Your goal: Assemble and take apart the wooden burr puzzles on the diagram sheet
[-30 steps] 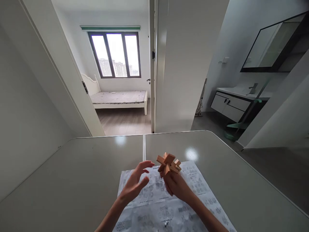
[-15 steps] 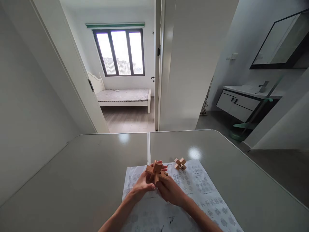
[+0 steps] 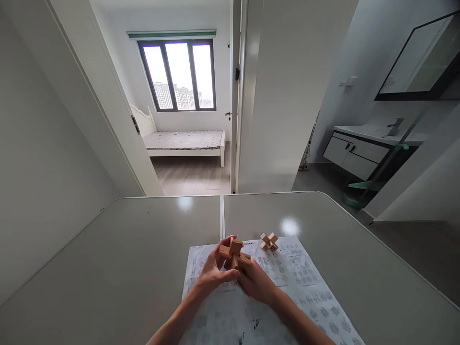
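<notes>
Above the printed sheet (image 3: 223,311), both hands are closed on a reddish-brown wooden burr puzzle (image 3: 235,254) made of crossed, notched bars. My left hand (image 3: 213,270) wraps its far and left sides, with the thumb along the near edge. From the right and below, my right hand (image 3: 255,280) grips it; most of those fingers are hidden behind the puzzle and the hand itself. A dark mark shows on the puzzle's right bar. Beyond my right hand, a smaller, paler wooden burr puzzle (image 3: 269,242) rests on the sheet's far edge.
The grey table (image 3: 108,268) has a seam (image 3: 222,218) down its middle and rounded far corners. Past it, a doorway opens on a room with a bed (image 3: 183,140) and a window. A washbasin cabinet (image 3: 355,151) and a green-headed broom or mop stand at the right.
My left fingers have closed in around the far side of the puzzle, and the thumb has slid right along its near edge. The puzzle stays in both hands; the pale one has not moved.
</notes>
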Demonstrator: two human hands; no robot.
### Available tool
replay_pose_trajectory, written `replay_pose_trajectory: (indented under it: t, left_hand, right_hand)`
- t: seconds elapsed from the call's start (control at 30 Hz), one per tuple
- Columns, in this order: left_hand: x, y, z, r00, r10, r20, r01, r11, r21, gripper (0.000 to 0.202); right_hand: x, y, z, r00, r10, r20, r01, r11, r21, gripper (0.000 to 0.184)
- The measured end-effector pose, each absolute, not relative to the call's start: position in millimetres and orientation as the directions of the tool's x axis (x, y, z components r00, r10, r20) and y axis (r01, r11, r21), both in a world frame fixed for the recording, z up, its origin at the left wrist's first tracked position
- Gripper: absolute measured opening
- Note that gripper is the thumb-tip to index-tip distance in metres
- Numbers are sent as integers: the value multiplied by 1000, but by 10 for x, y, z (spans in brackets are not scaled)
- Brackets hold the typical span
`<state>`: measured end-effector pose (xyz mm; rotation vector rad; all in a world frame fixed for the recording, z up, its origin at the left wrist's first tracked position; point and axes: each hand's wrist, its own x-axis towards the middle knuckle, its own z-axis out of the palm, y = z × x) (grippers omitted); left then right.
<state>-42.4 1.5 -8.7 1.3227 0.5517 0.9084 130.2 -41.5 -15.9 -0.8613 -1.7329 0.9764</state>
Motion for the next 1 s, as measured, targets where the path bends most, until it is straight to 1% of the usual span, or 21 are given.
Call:
replay_pose_trajectory:
  t: [0.2, 0.33, 0.37, 0.47, 0.57, 0.63, 0.77, 0.83, 0.9, 1.0]
  left_hand:
    - [-402, -33, -34, 547, 825, 143, -246, -5, 969, 85]
    - [-397, -80, 84, 522, 844, 125, -209, -16, 978, 76]
    - [-398, -85, 109, 506, 854, 125, -196, -27, 980, 76]
    - [-398, -80, 145, 446, 885, 130, -173, -57, 983, 77]
    - [-387, -62, 127, 417, 901, 124, -156, -63, 986, 72]
    - [-374, -60, 103, 418, 902, 111, -156, -49, 986, 72]
    - [-357, -73, 56, 439, 893, 98, -168, -26, 986, 78]
    - [-357, -78, 39, 445, 889, 109, -154, -43, 987, 75]
    - [-360, -78, 25, 464, 877, 121, -136, -64, 989, 71]
    - [-364, -73, 5, 484, 865, 133, -112, -89, 990, 71]
  right_hand:
    - [1315, -462, -138, -313, 900, 304, 121, 355, -927, 26]
    - [1345, -508, -105, -350, 916, 196, 58, 230, -971, 40]
    - [1358, -511, -104, -352, 919, 180, 34, 205, -978, 43]
    - [1412, -495, -124, -355, 923, 149, -59, 137, -989, 48]
    - [1474, -458, -161, -363, 924, 118, -139, 71, -988, 60]
    - [1505, -434, -184, -343, 934, 103, -192, 38, -981, 66]
    - [1518, -403, -226, -296, 952, 79, -279, -7, -960, 60]
    - [1511, -392, -243, -281, 958, 63, -319, -32, -947, 59]
    - [1506, -386, -248, -274, 961, 47, -360, -57, -931, 61]
    - [1513, -383, -223, -284, 958, 24, -414, -100, -905, 62]
